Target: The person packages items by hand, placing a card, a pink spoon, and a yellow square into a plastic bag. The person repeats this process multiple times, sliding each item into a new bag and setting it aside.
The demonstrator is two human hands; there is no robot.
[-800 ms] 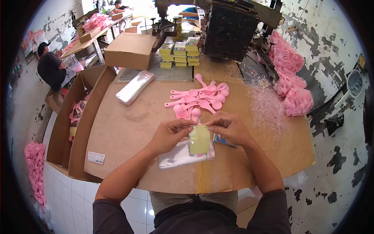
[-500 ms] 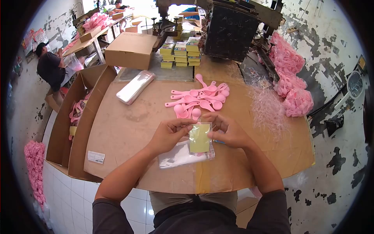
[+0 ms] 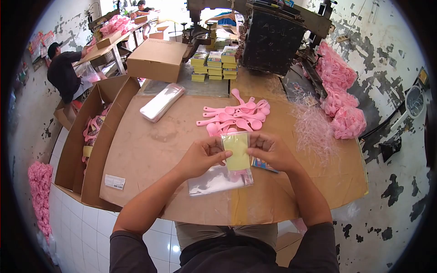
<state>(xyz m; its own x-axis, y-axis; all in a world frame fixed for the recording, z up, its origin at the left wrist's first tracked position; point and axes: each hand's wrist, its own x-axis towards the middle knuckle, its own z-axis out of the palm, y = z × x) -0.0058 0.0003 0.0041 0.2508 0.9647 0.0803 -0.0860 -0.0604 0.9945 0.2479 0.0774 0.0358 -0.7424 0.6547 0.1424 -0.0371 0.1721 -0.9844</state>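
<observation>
A clear plastic bag with a pale yellow card (image 3: 237, 157) in it is held up between my hands. My left hand (image 3: 205, 155) pinches its left edge, thumb in front. The right edge sits between the thumb and fingers of my right hand (image 3: 269, 151). Under the card, flat clear bags (image 3: 214, 182) lie on the cardboard-covered table. Printed cards (image 3: 263, 165), mostly blue, show partly beneath my right hand. Just beyond my hands lies a heap of pink measuring spoons (image 3: 236, 114), the nearest ones partly hidden by the bag.
A bundle of clear bags (image 3: 162, 103) lies at the left. Stacked yellow-edged cards (image 3: 214, 64), a closed carton (image 3: 157, 57) and a black machine (image 3: 271, 41) stand at the back. An open carton (image 3: 109, 150) flanks the table. Pink bundles (image 3: 346, 120) sit right; a person (image 3: 63, 73) works far left.
The bagged card has risen slightly away from me. My right hand has closed on its right edge, my left hand has shifted down its left edge, and the blue cards show more.
</observation>
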